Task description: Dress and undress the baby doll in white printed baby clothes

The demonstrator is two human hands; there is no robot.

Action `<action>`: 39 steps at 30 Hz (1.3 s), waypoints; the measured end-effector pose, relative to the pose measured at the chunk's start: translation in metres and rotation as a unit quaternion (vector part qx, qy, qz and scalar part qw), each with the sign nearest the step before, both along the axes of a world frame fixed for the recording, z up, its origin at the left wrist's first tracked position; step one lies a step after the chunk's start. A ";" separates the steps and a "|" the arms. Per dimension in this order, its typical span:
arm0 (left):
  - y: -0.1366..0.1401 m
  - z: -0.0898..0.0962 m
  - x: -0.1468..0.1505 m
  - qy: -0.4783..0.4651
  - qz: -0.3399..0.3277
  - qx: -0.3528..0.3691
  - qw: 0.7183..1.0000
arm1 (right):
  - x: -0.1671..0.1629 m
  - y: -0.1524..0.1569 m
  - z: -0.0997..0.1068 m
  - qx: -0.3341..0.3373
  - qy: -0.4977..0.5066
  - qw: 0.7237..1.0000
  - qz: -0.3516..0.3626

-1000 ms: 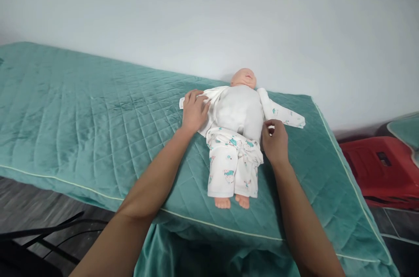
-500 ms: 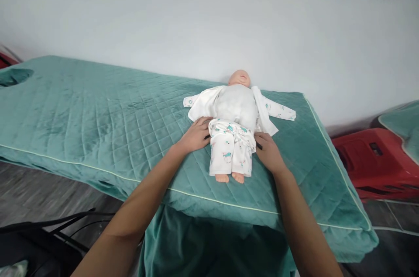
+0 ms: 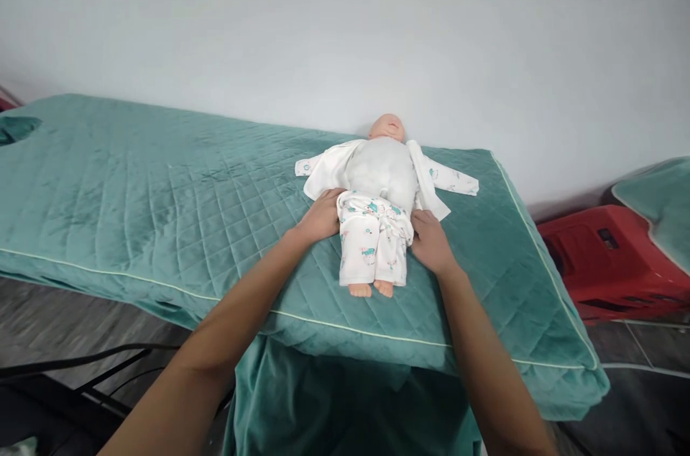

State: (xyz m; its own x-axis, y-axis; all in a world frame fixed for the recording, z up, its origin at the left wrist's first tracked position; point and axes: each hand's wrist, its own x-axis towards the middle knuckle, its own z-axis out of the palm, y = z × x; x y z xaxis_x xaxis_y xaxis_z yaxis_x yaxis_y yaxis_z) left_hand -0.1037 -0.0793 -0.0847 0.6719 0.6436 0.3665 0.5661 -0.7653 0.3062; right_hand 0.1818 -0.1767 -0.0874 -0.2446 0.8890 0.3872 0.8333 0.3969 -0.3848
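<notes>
Doll: a baby doll (image 3: 382, 175) lies on its back a little right of the frame's centre, head toward the wall at the top, bare feet toward the viewer.
Doll's clothes: printed white trousers (image 3: 373, 244) cover the legs; a white jacket (image 3: 330, 170) lies open under the bare cloth torso, its sleeves spread to the left and right.
Left hand: the left hand (image 3: 320, 216) rests at the doll's hip on the left side of the trousers, fingers against the waistband; whether it pinches the cloth or only presses it, I cannot tell.
Right hand: the right hand (image 3: 429, 242) lies at the other hip, just right of the trousers, fingers touching the cloth; its grip is likewise hidden.
Forearms: both bare forearms run up from the bottom edge of the frame toward the doll.
Bed: a green quilted bed (image 3: 162, 197) fills the middle of the frame from left to right and carries the doll near its right end.
Wall: a pale wall (image 3: 345, 46) stands just behind the doll's head.
Right edge: a red object (image 3: 609, 262) sits low beside the bed at the right of the frame.
</notes>
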 end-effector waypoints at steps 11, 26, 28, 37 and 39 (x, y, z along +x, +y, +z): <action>-0.007 -0.007 -0.004 -0.070 -0.016 -0.072 0.995 | 0.000 -0.006 0.005 -0.004 0.021 0.999 -0.035; -0.007 0.013 -0.019 -0.359 0.014 -0.418 0.834 | -0.003 -0.017 0.019 -0.049 0.330 0.943 0.012; -0.006 0.013 -0.020 -0.365 -0.001 -0.419 0.832 | -0.004 -0.017 0.018 -0.034 0.350 0.936 0.020; -0.009 0.018 -0.025 -0.325 -0.076 -0.418 0.845 | -0.007 -0.018 0.022 -0.072 0.329 0.941 0.027; -0.009 0.019 -0.025 -0.312 -0.089 -0.417 0.849 | -0.006 -0.018 0.022 -0.081 0.320 0.943 0.042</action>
